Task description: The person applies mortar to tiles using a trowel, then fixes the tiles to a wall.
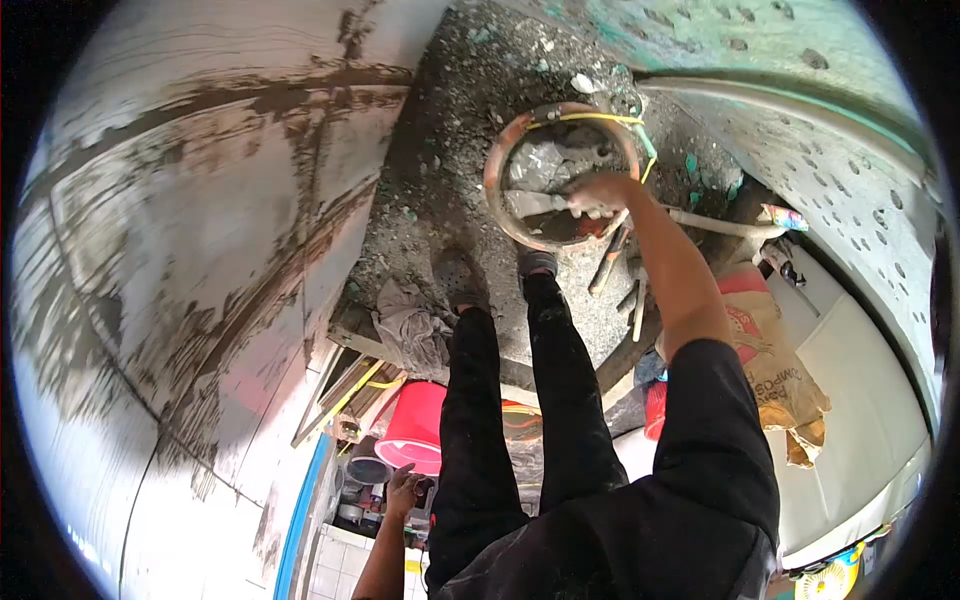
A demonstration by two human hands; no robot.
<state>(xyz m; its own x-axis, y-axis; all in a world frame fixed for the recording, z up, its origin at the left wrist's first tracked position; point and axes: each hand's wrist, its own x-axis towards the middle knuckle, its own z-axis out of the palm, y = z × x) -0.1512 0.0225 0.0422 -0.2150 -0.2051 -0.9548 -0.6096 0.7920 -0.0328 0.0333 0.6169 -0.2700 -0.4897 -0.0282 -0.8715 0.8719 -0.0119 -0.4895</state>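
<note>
My right hand [600, 192] reaches into a round, worn bucket [494, 180] on the dirty floor. Its fingers are closed round the handle of a putty knife [532, 203], whose pale blade points left inside the rim. Clear plastic or glassy material and grey matter lie in the bucket, and a yellow handle [590, 117] crosses its far side. My left hand [403, 492] hangs low beside my leg, near the pink bucket [412, 430], fingers apart and holding nothing that I can see.
A crumpled rag [408, 325] lies left of my feet. Right of the round bucket are a dark-handled tool [609, 262] and a long pole [725, 226]. A torn paper sack [775, 370] rests farther right. Mortar-smeared wall panels [200, 250] rise at left.
</note>
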